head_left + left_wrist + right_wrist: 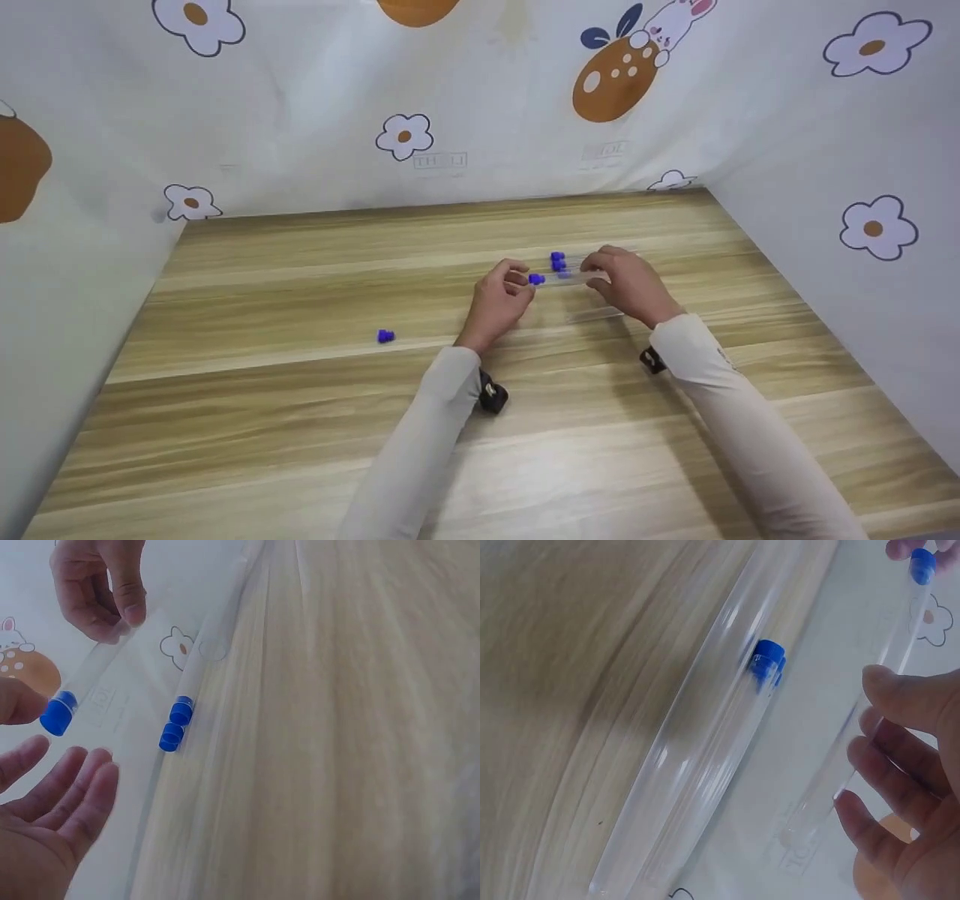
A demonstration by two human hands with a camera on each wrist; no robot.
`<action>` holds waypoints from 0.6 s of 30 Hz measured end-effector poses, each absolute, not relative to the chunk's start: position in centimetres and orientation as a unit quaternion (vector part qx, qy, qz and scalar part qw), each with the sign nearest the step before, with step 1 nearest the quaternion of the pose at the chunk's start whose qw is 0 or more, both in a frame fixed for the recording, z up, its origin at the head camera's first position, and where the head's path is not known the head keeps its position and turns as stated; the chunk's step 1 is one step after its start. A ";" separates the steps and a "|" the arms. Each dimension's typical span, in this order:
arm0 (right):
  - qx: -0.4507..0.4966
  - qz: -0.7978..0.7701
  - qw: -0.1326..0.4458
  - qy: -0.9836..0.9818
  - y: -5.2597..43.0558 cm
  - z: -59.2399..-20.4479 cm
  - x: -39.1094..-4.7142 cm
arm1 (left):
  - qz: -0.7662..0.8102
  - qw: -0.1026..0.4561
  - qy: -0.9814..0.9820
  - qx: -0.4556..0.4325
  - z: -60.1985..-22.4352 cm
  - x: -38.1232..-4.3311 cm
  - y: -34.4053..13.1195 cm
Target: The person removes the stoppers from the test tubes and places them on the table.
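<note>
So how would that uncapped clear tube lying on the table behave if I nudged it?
The clear tube would probably roll, being rounded and on its side. It's likely stiff, judging by its straight walls. Its glossy highlights suggest a smooth, possibly slippery surface.

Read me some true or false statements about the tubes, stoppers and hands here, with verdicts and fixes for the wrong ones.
1. The right hand holds a clear tube. True.
2. That tube has no stopper. False: a blue stopper sits in its end.
3. In the head view, a loose stopper lies left of the left hand. True.
4. The other tubes stand upright. False: they lie on the table.
</note>
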State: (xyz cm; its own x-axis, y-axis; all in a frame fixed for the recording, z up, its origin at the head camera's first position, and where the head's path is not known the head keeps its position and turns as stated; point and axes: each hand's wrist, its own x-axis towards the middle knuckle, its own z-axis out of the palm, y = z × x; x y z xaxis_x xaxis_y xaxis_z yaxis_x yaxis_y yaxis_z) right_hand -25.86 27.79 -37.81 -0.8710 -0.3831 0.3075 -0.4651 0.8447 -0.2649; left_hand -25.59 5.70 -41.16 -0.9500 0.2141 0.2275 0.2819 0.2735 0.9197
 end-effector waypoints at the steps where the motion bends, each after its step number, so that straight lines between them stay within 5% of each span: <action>1: 0.223 0.166 0.131 -0.952 27.7 -37.8 -25.8 | -0.583 0.032 -0.796 -0.158 -41.1 -25.6 5.7; 11: 0.252 0.115 0.260 -0.925 26.2 -38.6 -25.1 | -0.599 0.079 -0.783 -0.148 -41.1 -25.6 5.6; 18: 0.260 0.104 0.291 -0.915 25.8 -39.0 -25.0 | -0.608 0.092 -0.775 -0.146 -41.0 -25.6 5.2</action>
State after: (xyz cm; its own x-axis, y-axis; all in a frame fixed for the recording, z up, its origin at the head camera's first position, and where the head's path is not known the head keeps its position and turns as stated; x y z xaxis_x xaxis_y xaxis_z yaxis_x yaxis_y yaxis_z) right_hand -24.96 25.76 -38.97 -0.6952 -0.4159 0.5863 -0.5365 0.8430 -0.0382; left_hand -25.56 5.25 -41.02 -0.9404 0.1144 0.3204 0.3384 0.2181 0.9154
